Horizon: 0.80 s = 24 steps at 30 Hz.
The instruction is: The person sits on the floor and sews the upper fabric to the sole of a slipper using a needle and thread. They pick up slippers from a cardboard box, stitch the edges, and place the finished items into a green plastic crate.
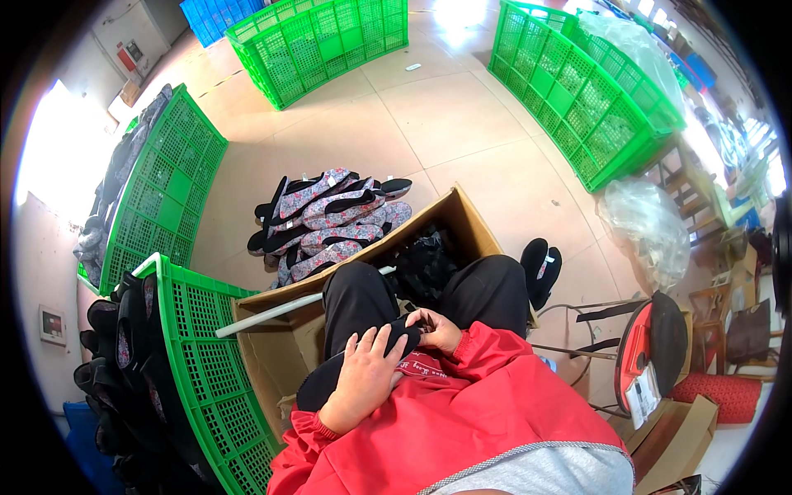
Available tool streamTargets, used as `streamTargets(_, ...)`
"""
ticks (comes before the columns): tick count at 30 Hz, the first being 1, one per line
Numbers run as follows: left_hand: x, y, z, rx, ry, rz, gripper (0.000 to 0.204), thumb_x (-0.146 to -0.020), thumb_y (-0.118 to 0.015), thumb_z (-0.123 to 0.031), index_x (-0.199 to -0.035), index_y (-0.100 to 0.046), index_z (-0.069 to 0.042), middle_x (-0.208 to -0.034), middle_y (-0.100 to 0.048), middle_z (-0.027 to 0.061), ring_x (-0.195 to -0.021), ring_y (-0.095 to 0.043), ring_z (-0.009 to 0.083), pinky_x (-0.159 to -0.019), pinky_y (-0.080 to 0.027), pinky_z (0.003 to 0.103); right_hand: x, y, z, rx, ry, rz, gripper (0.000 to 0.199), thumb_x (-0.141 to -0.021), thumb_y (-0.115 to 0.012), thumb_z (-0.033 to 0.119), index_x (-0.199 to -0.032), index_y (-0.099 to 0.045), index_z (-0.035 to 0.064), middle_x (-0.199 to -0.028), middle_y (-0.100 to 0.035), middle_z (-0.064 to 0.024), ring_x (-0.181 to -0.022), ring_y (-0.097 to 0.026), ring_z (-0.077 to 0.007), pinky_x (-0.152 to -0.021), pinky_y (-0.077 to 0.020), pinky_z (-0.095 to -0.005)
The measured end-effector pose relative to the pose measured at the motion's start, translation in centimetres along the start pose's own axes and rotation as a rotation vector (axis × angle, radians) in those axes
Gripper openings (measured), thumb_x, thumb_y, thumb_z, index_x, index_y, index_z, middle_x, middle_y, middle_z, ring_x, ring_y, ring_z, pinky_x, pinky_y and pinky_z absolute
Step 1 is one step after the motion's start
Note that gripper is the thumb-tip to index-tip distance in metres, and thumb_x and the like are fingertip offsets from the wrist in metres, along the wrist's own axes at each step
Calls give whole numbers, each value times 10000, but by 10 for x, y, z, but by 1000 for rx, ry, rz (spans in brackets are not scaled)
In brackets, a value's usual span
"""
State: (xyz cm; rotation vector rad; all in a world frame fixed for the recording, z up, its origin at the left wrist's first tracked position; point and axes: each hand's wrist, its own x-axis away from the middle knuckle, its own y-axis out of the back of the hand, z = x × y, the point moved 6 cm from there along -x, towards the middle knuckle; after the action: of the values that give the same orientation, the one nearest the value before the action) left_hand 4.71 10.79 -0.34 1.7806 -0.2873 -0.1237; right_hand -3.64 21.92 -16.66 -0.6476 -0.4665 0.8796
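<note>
A black slipper [318, 386] lies across my lap, over the red apron. Around its upper side my left hand [369, 367] is closed, the fingers lying together over the dark fabric. At the slipper's far right end, my right hand [437, 330] pinches the edge between thumb and fingers. Between my knees and beyond stands an open cardboard box [472, 219] with black material [425, 266] inside. The underside of the slipper is hidden by my hands and lap.
Floral slippers [330, 216] are heaped on the floor beyond the box. A black pair [540, 272] stands right of it. Green crates [186, 198] surround me; the near-left crate [216, 363] holds dark slippers. A white pipe [272, 316] crosses the box. A round stool [652, 359] stands right.
</note>
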Motion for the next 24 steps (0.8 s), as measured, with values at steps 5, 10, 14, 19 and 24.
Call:
streamTargets(5,0,-1,-1,2,8,-5,615,-770,-744,-299,-1321,-542,-113,-1361,-477,173,-1238,-469,347,-1044,-369,517,0,-2,1,-27,-7,2,315,-843,-700,-36,-1105,-544,43,-1080,-572,-22,-980,-587,-111,-889,-496,-265)
streamTargets(10,-1,-3,-2,-3,10,-5,634,-765,-747,-296,-1336,-535,-118,-1361,-472,174,-1237,-467,346,-1044,-368,523,0,-1,0,-44,-2,-16,346,-824,-720,-37,-1113,-550,48,-1057,-589,-26,-956,-605,-108,-869,-513,-255)
streamTargets(14,-1,-3,-2,-13,13,-7,639,-766,-746,-299,-1340,-532,-120,-1361,-472,176,-1238,-466,348,-1043,-368,525,0,-1,-1,-35,-12,-29,327,-834,-713,-32,-1105,-549,49,-1067,-578,-23,-965,-594,-110,-880,-501,-259)
streamTargets(19,0,-4,-3,-19,12,-16,637,-767,-744,-302,-1339,-532,-119,-1354,-475,176,-1232,-468,348,-1043,-367,526,0,-2,2,-8,-3,-21,323,-836,-713,-23,-1103,-547,49,-1069,-572,-17,-971,-585,-107,-884,-494,-261)
streamTargets(24,0,-4,-4,-22,12,-16,642,-764,-745,-306,-1340,-532,-120,-1353,-475,177,-1231,-468,348,-1043,-366,528,1,-2,2,2,-11,-30,324,-834,-708,-29,-1104,-545,48,-1068,-571,-16,-969,-584,-105,-881,-494,-260)
